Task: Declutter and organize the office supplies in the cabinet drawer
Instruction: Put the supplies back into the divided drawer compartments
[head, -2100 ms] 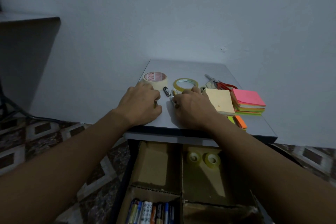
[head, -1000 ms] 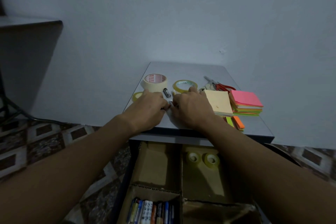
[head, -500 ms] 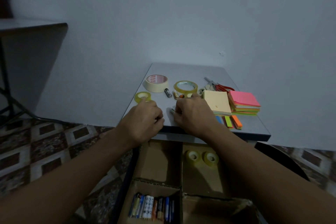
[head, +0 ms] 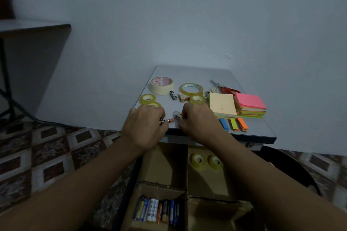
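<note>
White battery (head: 177, 116) in right hand (head: 197, 122), orange battery (head: 170, 120) in left hand (head: 145, 125), tabletop (head: 262, 129) edge

We are looking at a dim, underexposed scene with a cold blue-grey cast. Light is falling softly from overhead: the wall (head: 187, 24) is showing palest toward 12 o'clock and is sinking into murk at 9 o'clock, where the side table (head: 33, 26) is throwing a broad dark shadow beneath itself. The cabinet top (head: 195, 75) is catching soft, even light, and the pink sticky notes (head: 250, 100) at 3 o'clock are glowing brightest. At 6 o'clock the drawer (head: 165, 165) is sitting in shade. Wide-angle distortion is ballooning our forearms (head: 84, 193) at 7 and 5 o'clock, and print on the batteries (head: 157, 210) is smearing into noise.
</note>
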### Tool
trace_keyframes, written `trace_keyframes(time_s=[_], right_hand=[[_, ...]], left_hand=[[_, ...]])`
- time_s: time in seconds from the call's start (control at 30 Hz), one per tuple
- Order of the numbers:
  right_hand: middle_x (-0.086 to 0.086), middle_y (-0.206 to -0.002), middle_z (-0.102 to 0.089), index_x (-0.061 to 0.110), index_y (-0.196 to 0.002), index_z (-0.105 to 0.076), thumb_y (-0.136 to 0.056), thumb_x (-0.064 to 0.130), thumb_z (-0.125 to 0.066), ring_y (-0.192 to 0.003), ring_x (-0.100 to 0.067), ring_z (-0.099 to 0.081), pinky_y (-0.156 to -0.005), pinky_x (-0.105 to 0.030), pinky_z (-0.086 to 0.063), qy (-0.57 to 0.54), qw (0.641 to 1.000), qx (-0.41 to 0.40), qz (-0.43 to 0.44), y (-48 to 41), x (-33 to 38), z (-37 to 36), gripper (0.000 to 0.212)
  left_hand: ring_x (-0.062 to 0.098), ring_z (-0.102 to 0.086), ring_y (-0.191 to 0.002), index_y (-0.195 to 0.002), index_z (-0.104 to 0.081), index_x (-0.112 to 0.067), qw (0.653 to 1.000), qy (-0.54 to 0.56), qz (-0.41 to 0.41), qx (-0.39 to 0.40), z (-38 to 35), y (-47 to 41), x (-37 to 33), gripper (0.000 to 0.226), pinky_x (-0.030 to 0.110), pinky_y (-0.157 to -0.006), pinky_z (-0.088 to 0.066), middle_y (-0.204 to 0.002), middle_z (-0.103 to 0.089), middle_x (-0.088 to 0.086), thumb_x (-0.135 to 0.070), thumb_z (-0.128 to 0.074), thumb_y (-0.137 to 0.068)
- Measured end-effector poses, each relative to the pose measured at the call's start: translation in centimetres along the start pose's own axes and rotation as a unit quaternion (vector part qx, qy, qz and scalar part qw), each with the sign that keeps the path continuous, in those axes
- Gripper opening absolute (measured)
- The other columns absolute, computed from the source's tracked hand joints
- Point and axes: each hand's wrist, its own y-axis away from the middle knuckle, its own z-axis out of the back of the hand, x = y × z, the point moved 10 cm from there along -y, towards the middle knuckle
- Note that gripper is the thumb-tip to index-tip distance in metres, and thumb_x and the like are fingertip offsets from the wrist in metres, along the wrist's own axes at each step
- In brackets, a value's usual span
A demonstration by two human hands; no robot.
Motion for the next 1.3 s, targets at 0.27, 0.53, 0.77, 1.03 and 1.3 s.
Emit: trace_keyframes(time_s=[0.27,0.53,0.77,1.03,1.3], right_hand=[[-0.005,-0.087,-0.056,0.017,-0.089,-0.043,-0.098,0.029,-0.052,-0.075,-0.018,-0.047,-0.063,-0.030,-0.039,0.080,0.996,0.027,0.028,0.3,1.3,0.0,0.017],[-0.009,-0.102,-0.062,0.012,-0.117,-0.048,-0.099,0.025,-0.053,-0.083,-0.020,-0.054,-0.068,-0.031,-0.045,0.097,0.994,0.036,0.045,0.8,1.6,0.3,0.022],[-0.011,-0.105,-0.064,0.012,-0.117,-0.049,-0.095,0.020,-0.061,-0.093,-0.025,-0.061,-0.069,-0.031,-0.047,0.062,0.998,0.027,0.012,0.5,0.8,0.4,0.027],[-0.008,-0.101,-0.061,0.014,-0.110,-0.051,-0.089,0.019,-0.068,-0.082,-0.018,-0.050,-0.066,-0.028,-0.041,0.022,0.999,0.022,-0.010,0.6,0.2,0.5,0.028],[-0.006,-0.097,-0.060,0.015,-0.103,-0.052,-0.087,0.019,-0.070,-0.087,-0.019,-0.056,-0.071,-0.032,-0.053,-0.024,0.999,0.029,-0.025,1.0,-0.3,0.8,0.024]], left_hand=[[0.019,-0.063,-0.080,-0.095,-0.074,-0.016,0.997,0.006,0.047,0.054,-0.7,-0.5,-0.4,0.025,0.033,-0.065,-0.050,-0.087,-0.070,0.002,-0.036,-0.059,-0.095],[0.022,-0.062,-0.082,-0.098,-0.069,-0.015,0.995,-0.009,0.064,0.073,-0.5,-0.8,-0.9,0.017,0.030,-0.062,-0.039,-0.091,-0.068,0.005,-0.027,-0.059,-0.095],[0.024,-0.060,-0.083,-0.097,-0.065,-0.015,0.989,-0.089,0.001,0.114,-0.4,-0.7,-2.2,0.016,0.030,-0.061,-0.036,-0.092,-0.066,0.007,-0.021,-0.050,-0.096],[0.024,-0.060,-0.078,-0.095,-0.068,-0.012,0.989,-0.020,0.036,0.144,-0.9,-1.0,-1.5,0.009,0.034,-0.062,-0.049,-0.087,-0.064,0.008,-0.011,-0.061,-0.090],[0.021,-0.063,-0.081,-0.104,-0.077,-0.013,0.983,0.038,0.082,0.161,-0.9,0.2,-0.6,0.019,0.028,-0.064,-0.046,-0.092,-0.070,0.008,-0.012,-0.064,-0.090]])
